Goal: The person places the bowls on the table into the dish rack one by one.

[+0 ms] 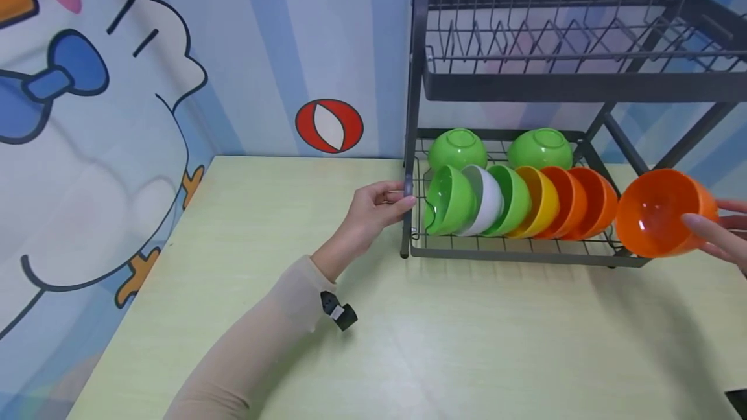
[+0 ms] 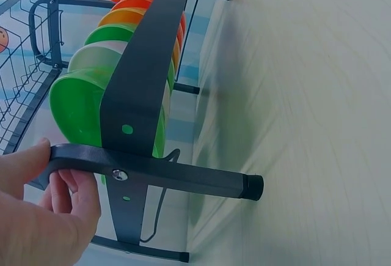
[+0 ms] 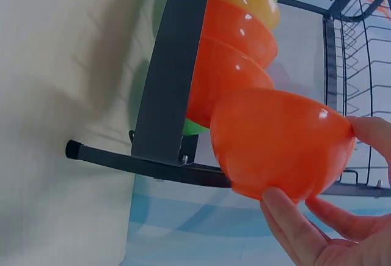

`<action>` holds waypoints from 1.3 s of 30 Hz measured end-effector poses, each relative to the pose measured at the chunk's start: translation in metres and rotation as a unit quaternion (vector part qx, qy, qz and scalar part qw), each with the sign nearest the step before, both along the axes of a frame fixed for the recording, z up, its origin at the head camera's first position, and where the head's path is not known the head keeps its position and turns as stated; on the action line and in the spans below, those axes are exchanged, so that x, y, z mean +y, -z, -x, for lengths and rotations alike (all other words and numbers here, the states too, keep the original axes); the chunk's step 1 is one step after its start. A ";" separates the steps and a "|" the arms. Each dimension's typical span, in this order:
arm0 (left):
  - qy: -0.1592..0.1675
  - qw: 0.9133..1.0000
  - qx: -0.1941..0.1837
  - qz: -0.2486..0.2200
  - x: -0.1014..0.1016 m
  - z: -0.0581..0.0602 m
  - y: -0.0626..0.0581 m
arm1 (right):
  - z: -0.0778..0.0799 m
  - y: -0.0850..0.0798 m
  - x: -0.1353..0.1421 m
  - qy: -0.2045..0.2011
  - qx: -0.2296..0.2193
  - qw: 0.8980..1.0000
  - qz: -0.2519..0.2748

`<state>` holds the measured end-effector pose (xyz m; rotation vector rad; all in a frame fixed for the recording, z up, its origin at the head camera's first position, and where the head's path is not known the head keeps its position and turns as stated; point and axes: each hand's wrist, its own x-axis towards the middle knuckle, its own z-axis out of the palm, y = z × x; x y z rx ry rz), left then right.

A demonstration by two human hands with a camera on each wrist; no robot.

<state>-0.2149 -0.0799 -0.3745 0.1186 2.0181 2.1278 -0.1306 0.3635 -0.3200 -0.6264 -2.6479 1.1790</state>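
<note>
My left hand (image 1: 373,211) grips the left upright of a dark two-tier dish rack (image 1: 525,256); in the left wrist view, the thumb and fingers curl round the upright (image 2: 183,177). My right hand (image 1: 726,238) holds an orange bowl (image 1: 653,212) at the rack's right end, thumb at the rim and fingers underneath. That bowl (image 3: 281,140) is tilted, its opening facing the head camera. Along the lower tier's front, several bowls stand on edge in a row: green (image 1: 449,203), white (image 1: 487,199), another green, yellow (image 1: 539,203) and two orange ones (image 1: 595,203).
Behind the row, two green bowls (image 1: 458,148) lie upside down on the lower tier. The upper tier (image 1: 572,86) has wire slots and overhangs the bowls. Below spreads a pale wooden table (image 1: 280,232), backed by a patterned wall (image 1: 251,50). A dark object (image 1: 736,402) shows at bottom right.
</note>
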 end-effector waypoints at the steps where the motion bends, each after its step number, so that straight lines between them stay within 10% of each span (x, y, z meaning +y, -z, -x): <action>1: 0.001 1.000 0.000 0.001 0.000 0.000 0.000 | -0.001 -0.003 -0.006 -0.007 0.001 1.000 -0.029; 13: 0.005 1.000 -0.001 0.007 -0.001 -0.001 -0.001 | -0.001 -0.003 -0.040 -0.029 0.091 0.985 -0.144; 39: 0.006 1.000 -0.009 0.012 -0.002 0.002 0.002 | 0.019 0.007 -0.062 -0.129 0.083 0.963 -0.223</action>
